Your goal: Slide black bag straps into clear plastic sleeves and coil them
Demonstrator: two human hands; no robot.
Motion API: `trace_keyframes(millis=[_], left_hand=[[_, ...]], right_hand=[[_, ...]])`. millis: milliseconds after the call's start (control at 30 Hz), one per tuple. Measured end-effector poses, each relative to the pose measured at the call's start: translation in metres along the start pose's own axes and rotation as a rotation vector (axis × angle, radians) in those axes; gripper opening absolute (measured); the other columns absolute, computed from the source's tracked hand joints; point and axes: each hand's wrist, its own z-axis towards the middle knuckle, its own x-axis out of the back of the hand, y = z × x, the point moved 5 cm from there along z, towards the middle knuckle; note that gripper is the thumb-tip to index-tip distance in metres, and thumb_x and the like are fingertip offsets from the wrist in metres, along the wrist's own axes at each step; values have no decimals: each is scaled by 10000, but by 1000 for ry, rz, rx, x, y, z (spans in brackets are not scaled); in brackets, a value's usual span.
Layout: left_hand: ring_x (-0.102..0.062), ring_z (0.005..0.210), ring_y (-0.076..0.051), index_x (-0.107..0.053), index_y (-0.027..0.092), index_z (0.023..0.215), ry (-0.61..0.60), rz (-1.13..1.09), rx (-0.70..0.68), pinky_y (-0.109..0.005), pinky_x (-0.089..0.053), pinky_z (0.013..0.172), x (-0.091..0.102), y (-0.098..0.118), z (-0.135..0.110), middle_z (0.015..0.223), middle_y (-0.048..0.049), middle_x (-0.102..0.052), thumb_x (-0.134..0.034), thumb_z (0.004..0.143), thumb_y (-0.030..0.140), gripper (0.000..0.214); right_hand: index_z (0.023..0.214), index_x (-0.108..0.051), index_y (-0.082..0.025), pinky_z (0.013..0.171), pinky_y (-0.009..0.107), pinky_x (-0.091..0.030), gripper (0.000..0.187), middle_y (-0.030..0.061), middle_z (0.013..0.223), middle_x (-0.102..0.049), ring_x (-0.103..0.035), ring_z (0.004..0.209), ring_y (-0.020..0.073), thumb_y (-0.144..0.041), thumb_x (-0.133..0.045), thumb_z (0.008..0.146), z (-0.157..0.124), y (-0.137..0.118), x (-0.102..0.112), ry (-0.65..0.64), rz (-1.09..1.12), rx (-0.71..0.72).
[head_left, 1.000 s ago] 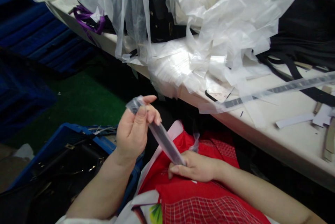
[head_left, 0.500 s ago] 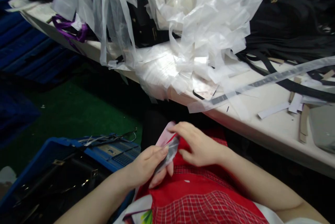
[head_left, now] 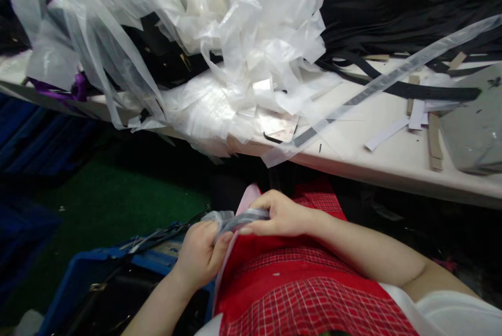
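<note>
One dark strip in cloudy plastic (head_left: 251,216): at 6 o'clock, bent between two hands, above a red apron (head_left: 282,270). Left hand (head_left: 201,253), at 7 o'clock: grip curled tight about one part, plastic showing past the knuckles. Right hand (head_left: 283,215), at 5 o'clock: grip narrowed to a pinch on the other part, thumb against fingers.

Risks, as judged. Slipping: the plastic looks slick, so a slack pinch could drop the piece toward the blue crate (head_left: 66,288) at 8 o'clock. Tearing: a hard twist could crease or split the wrap. Snagging: the apron's raised edge, just beside the hands, could be caught. Spilling: one clear plastic length (head_left: 382,85) at 2 o'clock overhangs the white desk (head_left: 341,148) and could be dragged off; the plastic heap (head_left: 235,17), toward 11 o'clock, also overhangs and could slide.

Writing: none legible. One pale card (head_left: 270,122), near centre, bears reddish marks too small to read. Brands, labels: none made out.
</note>
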Motion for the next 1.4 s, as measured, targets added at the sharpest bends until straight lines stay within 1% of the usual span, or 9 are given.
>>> trace_keyframes(millis=[67, 167, 333, 433, 567, 733, 867, 1100, 1400], left_hand=[[-397, 359, -108, -653, 147, 679, -173, -362, 277, -230, -332, 412, -16, 1, -4, 413, 11, -447, -322, 963, 611, 636], [-276, 262, -76, -674, 113, 703, -300, -938, 569, -192, -256, 311, -36, 15, -2, 341, 58, -337, -255, 942, 685, 748], [-245, 266, -63, -700, 89, 781, -139, -1400, 491, -182, -299, 315, -22, 39, 34, 361, 84, -280, -249, 985, 600, 711], [-377, 367, -77, -693, 90, 959, 169, -1278, 277, -197, -374, 419, 3, 39, 57, 472, 64, -368, -253, 1003, 561, 646], [-637, 776, -216, -648, 135, 1082, 503, -497, -120, -358, -516, 749, 25, 37, 64, 786, -64, -613, -327, 945, 652, 623], [-647, 789, -279, -704, 134, 891, 123, 73, -141, -403, -508, 761, -5, 33, 59, 773, -131, -664, -357, 855, 762, 719], [-448, 367, -116, -700, 125, 759, -273, -465, 247, -228, -336, 402, -27, 25, 48, 425, 16, -453, -297, 917, 712, 729], [-306, 223, -93, -679, 93, 694, -453, -1336, 461, -198, -295, 282, -17, 29, 33, 297, 61, -336, -287, 940, 682, 749], [-470, 459, -76, -696, 69, 966, 235, -1454, 108, -179, -463, 509, 50, 50, 55, 527, 49, -431, -451, 972, 523, 516]], right_hand=[[1128, -651, -131, 881, 345, -478, 381, 80, 993, -642, -586, 922, 208, -263, -680, 771, -2, 3, 17, 261, -277, 48], [1370, -481, -164, 1052, 419, -388, 689, 130, 1258, -579, -518, 1168, 260, -145, -645, 700, 0, 4, 12, 258, -455, 179], [978, -655, -160, 803, 306, -474, 177, 52, 885, -676, -614, 812, 188, -204, -520, 873, 13, 44, -4, 151, -322, -24], [805, -645, -149, 684, 250, -449, 295, 25, 748, -627, -574, 696, 148, -349, -484, 950, 14, 52, -21, -37, -195, -84], [840, -681, -132, 541, 200, -390, 432, -3, 621, -542, -484, 558, 99, -496, -481, 955, -3, 23, -31, -304, 97, -21], [805, -684, -122, 474, 215, -358, 529, -7, 551, -516, -450, 474, 95, -606, -499, 910, -11, 6, 30, -22, 162, -46], [1025, -684, -168, 861, 340, -485, 334, 93, 1006, -675, -618, 944, 226, -453, -655, 854, -12, 5, 71, 304, -379, 38], [1277, -558, -217, 952, 381, -465, 504, 88, 1209, -652, -617, 1061, 247, -292, -698, 799, -3, 20, 47, 187, -424, 49], [941, -655, -143, 602, 237, -407, 404, -6, 668, -554, -492, 599, 110, -480, -435, 975, 16, 41, -4, -22, -67, -159]])
